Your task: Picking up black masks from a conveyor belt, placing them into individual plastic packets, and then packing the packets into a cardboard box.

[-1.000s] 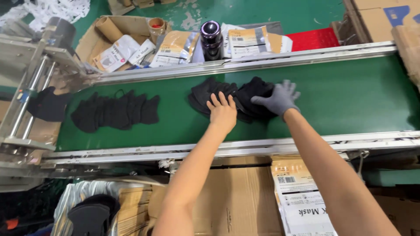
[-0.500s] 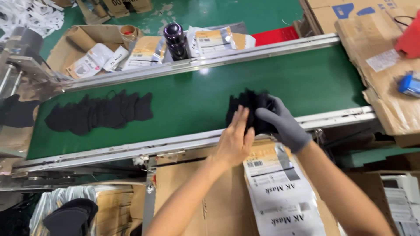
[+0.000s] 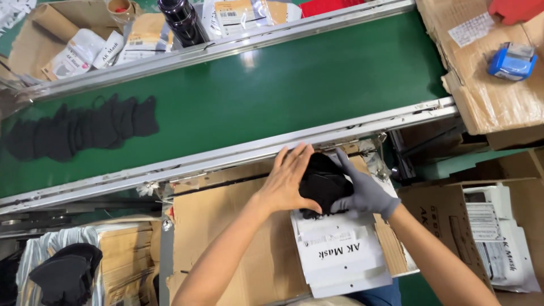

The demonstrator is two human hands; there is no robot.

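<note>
Currently, one stack of black masks (image 3: pixel 324 184) is clamped between two hands just below the near rail of the green conveyor belt (image 3: pixel 294 85). The bare left hand (image 3: pixel 288 181) is pressed flat against the stack's left side, and the grey-gloved right hand (image 3: pixel 365 192) is closed around its right side; the number of masks in the stack cannot be counted. The stack is held directly above one pile of white pouches (image 3: pixel 340 258), which lies on a cardboard sheet (image 3: pixel 226 232) below the belt. One overlapping row of black masks (image 3: pixel 85 127) is laid on the belt itself, well to the left of the held stack. Beyond the belt's far rail, one dark bottle (image 3: pixel 181 20) is seen. At the belt's right end, one blue tape dispenser (image 3: pixel 511 59) is rested on cardboard. Below the belt's left end, a further heap of black masks (image 3: pixel 65 275) is seen.
</note>
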